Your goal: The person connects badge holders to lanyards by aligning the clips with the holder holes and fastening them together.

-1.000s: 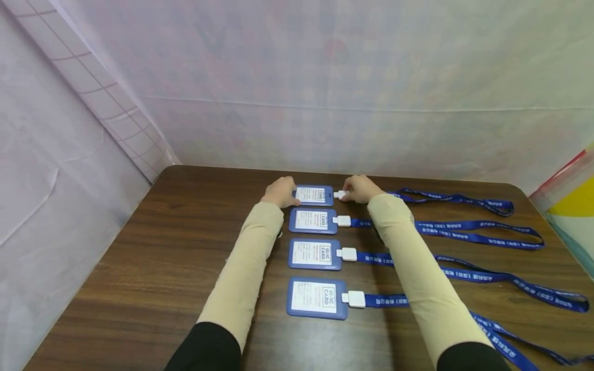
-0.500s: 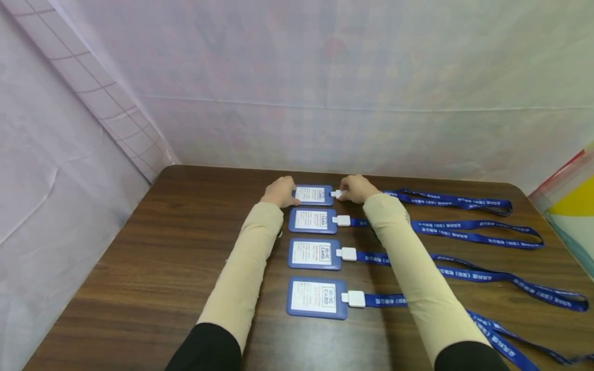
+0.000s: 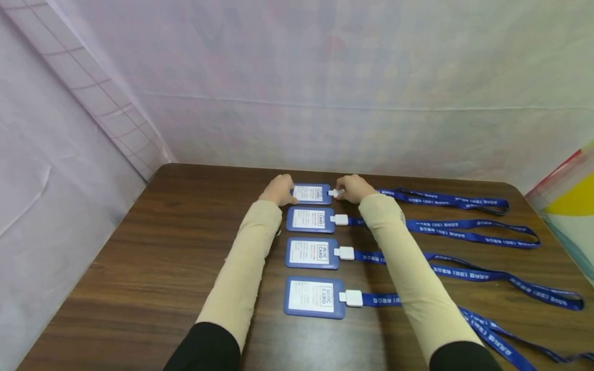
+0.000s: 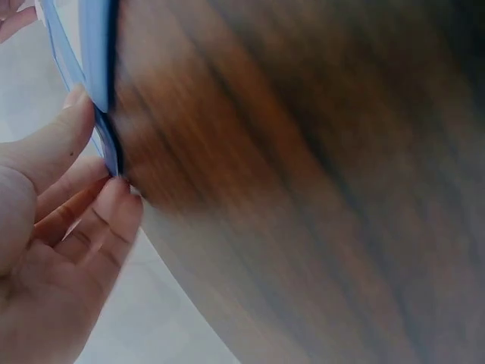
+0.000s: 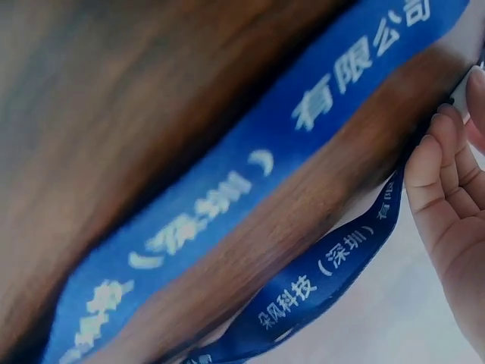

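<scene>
In the head view, my left hand pinches the left end of the farthest blue badge holder, thumb on its near side. The left wrist view shows thumb and fingertips at a corner of that badge holder. My right hand pinches the white clip of a blue lanyard. The clip's tip meets the slotted right end of the badge holder; whether it passes through the slot I cannot tell. In the right wrist view, the printed lanyard strap runs beside the curled fingers.
Three more badge holders lie in a column nearer me: one second from the back, one below it and the nearest. Each meets a white clip and a lanyard stretching right. The brown table ends at a white curtain.
My right hand has moved left with the clip, closing the small gap to the badge holder, and the lanyard trails along. My left hand keeps its hold.
</scene>
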Demonstrator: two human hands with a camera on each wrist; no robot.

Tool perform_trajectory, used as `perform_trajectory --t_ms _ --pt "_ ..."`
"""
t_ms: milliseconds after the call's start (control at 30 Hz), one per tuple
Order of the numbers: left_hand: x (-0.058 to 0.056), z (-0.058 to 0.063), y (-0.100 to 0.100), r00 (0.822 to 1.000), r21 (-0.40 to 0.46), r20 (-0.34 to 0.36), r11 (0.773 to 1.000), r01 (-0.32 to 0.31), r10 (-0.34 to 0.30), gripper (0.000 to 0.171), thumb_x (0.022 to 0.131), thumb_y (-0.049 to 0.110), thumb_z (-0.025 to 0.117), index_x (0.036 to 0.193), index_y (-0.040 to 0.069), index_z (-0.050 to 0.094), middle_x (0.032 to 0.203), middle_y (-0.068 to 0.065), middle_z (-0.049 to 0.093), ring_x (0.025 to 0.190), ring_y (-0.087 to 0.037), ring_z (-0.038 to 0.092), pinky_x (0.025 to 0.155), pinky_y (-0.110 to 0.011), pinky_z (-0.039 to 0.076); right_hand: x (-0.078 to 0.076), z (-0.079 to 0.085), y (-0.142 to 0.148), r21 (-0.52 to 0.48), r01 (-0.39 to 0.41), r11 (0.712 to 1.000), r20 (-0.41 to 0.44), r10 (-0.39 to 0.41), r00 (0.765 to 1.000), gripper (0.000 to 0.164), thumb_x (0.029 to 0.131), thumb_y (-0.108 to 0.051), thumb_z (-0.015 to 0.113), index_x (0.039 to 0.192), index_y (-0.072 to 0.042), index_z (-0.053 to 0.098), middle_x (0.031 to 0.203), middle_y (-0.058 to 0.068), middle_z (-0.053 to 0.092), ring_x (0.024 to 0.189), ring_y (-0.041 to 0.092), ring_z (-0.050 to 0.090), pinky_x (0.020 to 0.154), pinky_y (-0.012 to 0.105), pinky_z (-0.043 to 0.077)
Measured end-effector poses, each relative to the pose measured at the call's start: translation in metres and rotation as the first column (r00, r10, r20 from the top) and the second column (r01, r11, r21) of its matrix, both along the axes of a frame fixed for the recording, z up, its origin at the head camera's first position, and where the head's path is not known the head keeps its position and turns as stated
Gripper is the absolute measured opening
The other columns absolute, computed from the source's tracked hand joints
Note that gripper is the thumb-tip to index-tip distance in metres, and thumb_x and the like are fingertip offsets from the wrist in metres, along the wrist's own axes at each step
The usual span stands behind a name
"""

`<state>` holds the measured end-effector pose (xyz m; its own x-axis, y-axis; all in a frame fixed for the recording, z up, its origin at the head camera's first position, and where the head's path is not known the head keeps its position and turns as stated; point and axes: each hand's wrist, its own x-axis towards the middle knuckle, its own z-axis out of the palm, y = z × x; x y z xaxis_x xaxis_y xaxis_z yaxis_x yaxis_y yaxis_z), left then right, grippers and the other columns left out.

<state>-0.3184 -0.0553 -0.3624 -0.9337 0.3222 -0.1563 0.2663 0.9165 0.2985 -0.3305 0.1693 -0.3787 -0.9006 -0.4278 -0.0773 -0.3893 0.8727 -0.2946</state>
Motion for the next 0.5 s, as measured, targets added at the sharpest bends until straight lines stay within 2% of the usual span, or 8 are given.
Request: perform_trajectory --t_ms 133,500 --pt "-0.0018 -0.0009 -0.0011 1.000 -0.007 -0.008 1.000 0.020 -0.020 0.041 0.076 0.022 0.074 0.106 -0.004 0.063 0.109 -0.014 0.057 0.102 -0.026 0.051 0.091 -0.033 0.042 0.0015 0.0020 -0.0026 0.000 0.001 1.000 0.001 -0.001 1.000 0.020 0.082 -0.017 0.068 0.094 -0.002 0.063 0.092 0.012 0.063 0.084 0.027 0.056 0.077 0.041 0.045" --pt "-0.0002 -0.0023 -0.0006 1.000 0.013 0.012 1.000 0.017 -0.018 0.046 0.077 0.021 0.073 0.113 -0.005 0.059 0.114 -0.016 0.055 0.107 -0.028 0.051 0.094 -0.033 0.041 0.0036 0.0018 -0.0071 -0.009 0.021 1.000 0.015 -0.021 1.000 0.018 0.081 -0.017 0.068 0.092 -0.004 0.063 0.090 0.011 0.063 0.081 0.027 0.055 0.075 0.040 0.046"
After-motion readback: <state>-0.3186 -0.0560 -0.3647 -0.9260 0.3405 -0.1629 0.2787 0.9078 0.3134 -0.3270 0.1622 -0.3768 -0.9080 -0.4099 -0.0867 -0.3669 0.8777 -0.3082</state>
